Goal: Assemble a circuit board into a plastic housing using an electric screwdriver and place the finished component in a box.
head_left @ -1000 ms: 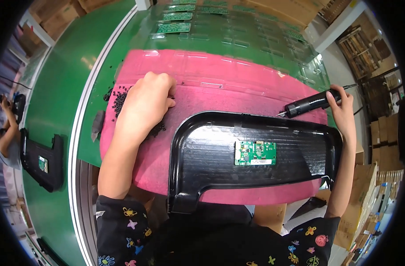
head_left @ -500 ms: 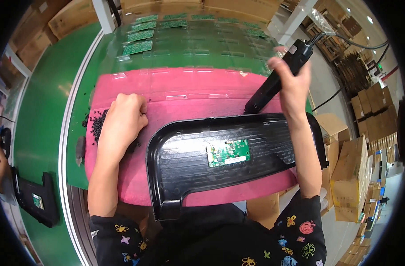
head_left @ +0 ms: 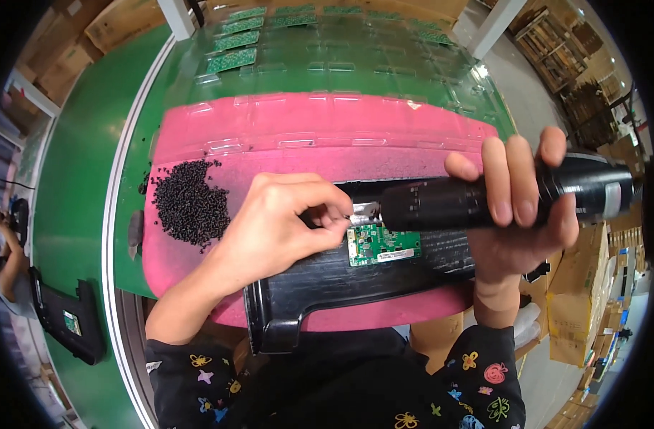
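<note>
My right hand [head_left: 520, 204] is wrapped round a black electric screwdriver [head_left: 434, 206], held nearly level with its tip pointing left. My left hand [head_left: 280, 222] pinches a small black screw [head_left: 347, 217] between thumb and forefinger, right by the silvery driver tip [head_left: 366, 211]. Below the tip, a green circuit board [head_left: 384, 247] lies inside a black plastic housing [head_left: 363, 289]; the driver and my left fingers cover part of its upper edge. To the left of my left hand, a heap of small black screws [head_left: 189, 204] sits on the pink mat [head_left: 305, 121].
A clear plastic tray [head_left: 327, 71] spans the far part of the table, with several green circuit boards [head_left: 232, 61] in its far left pockets. A dark grey object [head_left: 136, 232] lies left of the mat. Cartons [head_left: 577, 300] stand at the right. At far left, another person's arm [head_left: 11, 250] is near a similar housing [head_left: 69, 322].
My left hand has come from the screw heap to above the board, in a pinch. The screwdriver in my right hand has swung from steep to nearly level, its tip now by my left fingers.
</note>
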`<state>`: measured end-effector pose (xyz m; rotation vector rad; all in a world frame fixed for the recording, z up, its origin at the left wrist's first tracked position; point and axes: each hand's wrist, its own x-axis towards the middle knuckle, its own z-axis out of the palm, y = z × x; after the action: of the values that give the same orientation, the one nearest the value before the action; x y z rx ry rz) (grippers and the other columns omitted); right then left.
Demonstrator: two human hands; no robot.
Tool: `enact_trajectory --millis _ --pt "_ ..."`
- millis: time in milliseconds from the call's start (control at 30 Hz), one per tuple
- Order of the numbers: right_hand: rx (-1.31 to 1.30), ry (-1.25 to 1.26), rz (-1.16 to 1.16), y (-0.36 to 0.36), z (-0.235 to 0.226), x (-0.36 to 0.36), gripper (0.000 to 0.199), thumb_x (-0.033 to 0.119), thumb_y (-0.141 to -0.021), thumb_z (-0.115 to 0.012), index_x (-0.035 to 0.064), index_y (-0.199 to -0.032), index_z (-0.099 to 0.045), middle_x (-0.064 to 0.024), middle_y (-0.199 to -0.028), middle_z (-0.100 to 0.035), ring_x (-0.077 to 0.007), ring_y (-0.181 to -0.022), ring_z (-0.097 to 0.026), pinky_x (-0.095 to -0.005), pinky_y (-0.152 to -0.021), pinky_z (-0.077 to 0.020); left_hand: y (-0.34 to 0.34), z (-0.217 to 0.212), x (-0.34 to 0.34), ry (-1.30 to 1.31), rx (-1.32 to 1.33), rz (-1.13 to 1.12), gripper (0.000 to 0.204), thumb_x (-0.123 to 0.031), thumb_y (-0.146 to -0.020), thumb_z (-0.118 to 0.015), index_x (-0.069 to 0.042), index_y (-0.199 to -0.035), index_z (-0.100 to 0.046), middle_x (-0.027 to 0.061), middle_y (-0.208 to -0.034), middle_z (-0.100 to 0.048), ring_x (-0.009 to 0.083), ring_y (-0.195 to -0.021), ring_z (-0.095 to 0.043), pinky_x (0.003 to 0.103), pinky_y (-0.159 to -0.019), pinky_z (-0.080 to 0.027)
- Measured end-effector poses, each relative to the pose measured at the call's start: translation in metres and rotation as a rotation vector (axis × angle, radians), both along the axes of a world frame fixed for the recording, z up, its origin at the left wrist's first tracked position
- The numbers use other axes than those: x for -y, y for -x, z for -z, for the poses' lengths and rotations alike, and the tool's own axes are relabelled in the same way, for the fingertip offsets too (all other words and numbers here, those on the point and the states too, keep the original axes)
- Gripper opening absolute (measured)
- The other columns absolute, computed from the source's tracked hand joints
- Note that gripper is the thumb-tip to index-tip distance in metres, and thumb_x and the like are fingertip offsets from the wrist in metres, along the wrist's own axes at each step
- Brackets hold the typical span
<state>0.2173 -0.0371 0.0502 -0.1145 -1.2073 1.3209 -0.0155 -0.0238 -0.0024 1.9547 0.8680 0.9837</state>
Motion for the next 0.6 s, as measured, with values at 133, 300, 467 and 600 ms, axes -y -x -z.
enact_trajectory --millis 133,300,467,600 --pt "0.028 0.021 -0.030 -0.002 0.001 0.004 0.031 0.025 -0.089 -0.069 0.0183 -0.106 -0.044 0.0081 -0.069 -0.051 -0.0069 -0.068 -0.050 -0.0361 -0.089 -0.0368 -0.006 -0.002 0.000 0.022 -0.008 0.018 0.011 0.004 -0.073 -0.075 0.001 -0.082 -0.070 0.0057 -0.077 -0.070 0.0105 -0.068 -0.067 0.023 -0.063 -0.055" --pt "0.098 0.122 0.113 0.008 0.004 0.008 0.034 0.028 -0.087 -0.073 0.0200 -0.102 -0.043 0.0083 -0.068 -0.052 -0.0073 -0.064 -0.050 -0.0367 -0.088 -0.0373 -0.006 0.004 -0.009 0.032 -0.012 0.032 0.011 0.006 -0.073 -0.074 0.001 -0.081 -0.069 0.0051 -0.076 -0.069 0.0104 -0.068 -0.067 0.024 -0.062 -0.054" --pt "0.139 -0.009 0.028 0.002 0.009 0.003 0.035 0.029 -0.089 -0.075 0.0194 -0.104 -0.045 0.0066 -0.072 -0.058 -0.0087 -0.067 -0.055 -0.0382 -0.088 -0.0388 -0.007 -0.002 -0.008 0.060 -0.073 0.083 0.014 0.005 -0.074 -0.073 0.002 -0.088 -0.070 0.0092 -0.077 -0.070 0.0135 -0.067 -0.067 0.027 -0.064 -0.056" --pt "0.203 -0.066 0.041 -0.001 0.010 0.007 0.037 0.028 -0.088 -0.076 0.0183 -0.104 -0.044 0.0057 -0.073 -0.059 -0.0088 -0.067 -0.055 -0.0378 -0.088 -0.0406 -0.005 -0.005 -0.005 0.225 -0.052 0.064 0.014 0.006 -0.075 -0.074 0.002 -0.088 -0.071 0.0071 -0.078 -0.070 0.0111 -0.069 -0.067 0.025 -0.066 -0.055"
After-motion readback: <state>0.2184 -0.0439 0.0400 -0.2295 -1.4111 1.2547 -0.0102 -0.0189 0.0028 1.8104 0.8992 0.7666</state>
